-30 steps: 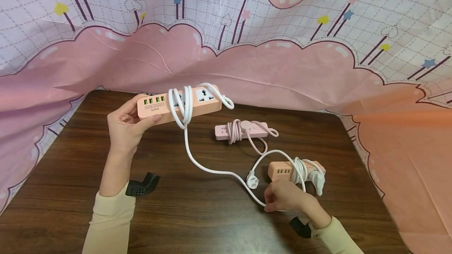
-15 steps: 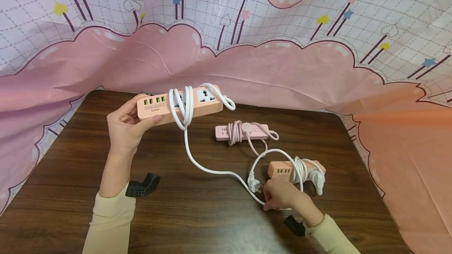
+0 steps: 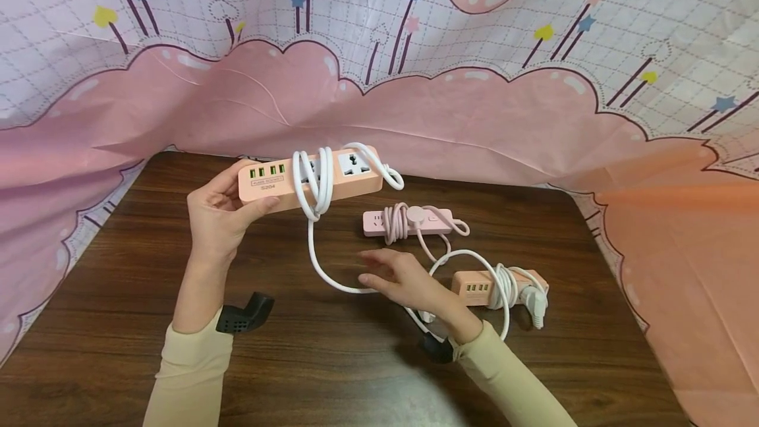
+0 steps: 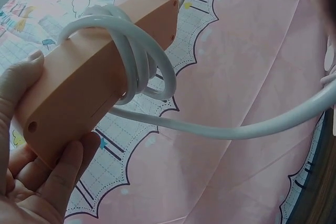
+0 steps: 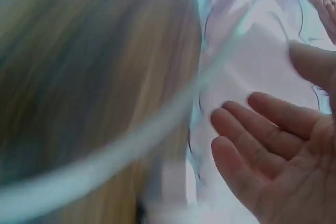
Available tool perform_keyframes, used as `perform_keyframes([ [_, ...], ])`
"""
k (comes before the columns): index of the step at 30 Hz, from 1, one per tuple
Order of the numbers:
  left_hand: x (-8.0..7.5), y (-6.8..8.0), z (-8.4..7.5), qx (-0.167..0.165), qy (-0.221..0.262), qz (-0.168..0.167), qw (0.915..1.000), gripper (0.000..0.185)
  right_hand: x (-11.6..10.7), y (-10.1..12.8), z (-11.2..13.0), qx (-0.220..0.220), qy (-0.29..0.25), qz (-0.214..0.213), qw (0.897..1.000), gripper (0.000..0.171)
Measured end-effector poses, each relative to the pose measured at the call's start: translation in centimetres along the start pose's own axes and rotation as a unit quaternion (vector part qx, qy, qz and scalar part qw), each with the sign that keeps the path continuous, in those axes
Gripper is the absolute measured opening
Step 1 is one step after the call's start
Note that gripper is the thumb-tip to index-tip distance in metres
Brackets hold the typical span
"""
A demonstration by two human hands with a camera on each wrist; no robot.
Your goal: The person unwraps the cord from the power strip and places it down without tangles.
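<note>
My left hand (image 3: 213,216) grips one end of a peach power strip (image 3: 267,183), raised above the table and tilted up toward the right. White cord (image 3: 313,242) is wound around the strip's middle, and its free length sags down to the table. In the left wrist view, the thumb and fingers hold the strip (image 4: 79,72) from opposite sides. My right hand (image 3: 403,279) hovers over the trailing cord with nothing in it. Its fingers are spread and slightly bent in the right wrist view, beside the blurred cord (image 5: 131,135). The cord's plug is mostly hidden behind the right wrist.
A pink power strip (image 3: 375,223) with its cord wrapped lies toward the back of the dark wooden table (image 3: 284,368). Another peach power strip (image 3: 471,288), wrapped in white cord, lies to the right. A patterned curtain (image 3: 415,111) borders the table's back and sides.
My right hand has let go of the cord near the table's right side and moved up and left. The left hand and its power strip have shifted slightly right.
</note>
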State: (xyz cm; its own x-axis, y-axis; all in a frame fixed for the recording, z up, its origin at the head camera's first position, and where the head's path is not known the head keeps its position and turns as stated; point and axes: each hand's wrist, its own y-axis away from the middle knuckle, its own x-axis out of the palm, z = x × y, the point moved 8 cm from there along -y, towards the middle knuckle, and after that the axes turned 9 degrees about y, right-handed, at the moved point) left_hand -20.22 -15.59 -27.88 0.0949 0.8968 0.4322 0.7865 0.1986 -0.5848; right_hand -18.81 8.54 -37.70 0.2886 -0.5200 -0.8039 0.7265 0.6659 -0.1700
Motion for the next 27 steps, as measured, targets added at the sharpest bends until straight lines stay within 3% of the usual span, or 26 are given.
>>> perform_keyframes([
  [2, 0.1, 0.0, 0.0, -0.001, -0.001, 0.002, 1.0000, 0.047, 1.3, -1.0, 0.7, -0.017, -0.061, 0.031, 0.998, 0.039],
  [6, 0.1, 0.1, 0.1, -0.001, 0.007, 0.003, 1.0000, 0.047, 3.4, -2.0, 1.8, -0.022, -0.172, 0.104, 0.979, 0.032],
  [10, 0.0, 0.1, 0.3, -0.002, 0.003, 0.007, 1.0000, 0.046, 3.7, -2.4, 2.4, -0.013, -0.224, 0.115, 0.968, 0.021],
  [14, -0.1, 0.1, 0.4, -0.004, 0.001, 0.011, 0.9999, 0.047, 2.4, -2.7, 2.1, 0.011, -0.229, 0.068, 0.971, 0.019],
  [18, -0.2, 0.2, 0.4, -0.011, -0.004, 0.018, 0.9998, 0.046, -0.3, -2.8, 1.2, 0.058, -0.224, -0.011, 0.973, 0.017],
  [22, -0.2, 0.3, 0.3, -0.021, 0.005, 0.017, 0.9996, 0.046, -3.2, -2.7, -0.2, 0.095, -0.230, -0.091, 0.964, 0.016],
  [27, -0.2, 0.3, 0.0, -0.020, 0.025, 0.027, 0.9991, 0.047, -5.9, -1.5, -1.6, 0.102, -0.266, -0.175, 0.943, 0.013],
])
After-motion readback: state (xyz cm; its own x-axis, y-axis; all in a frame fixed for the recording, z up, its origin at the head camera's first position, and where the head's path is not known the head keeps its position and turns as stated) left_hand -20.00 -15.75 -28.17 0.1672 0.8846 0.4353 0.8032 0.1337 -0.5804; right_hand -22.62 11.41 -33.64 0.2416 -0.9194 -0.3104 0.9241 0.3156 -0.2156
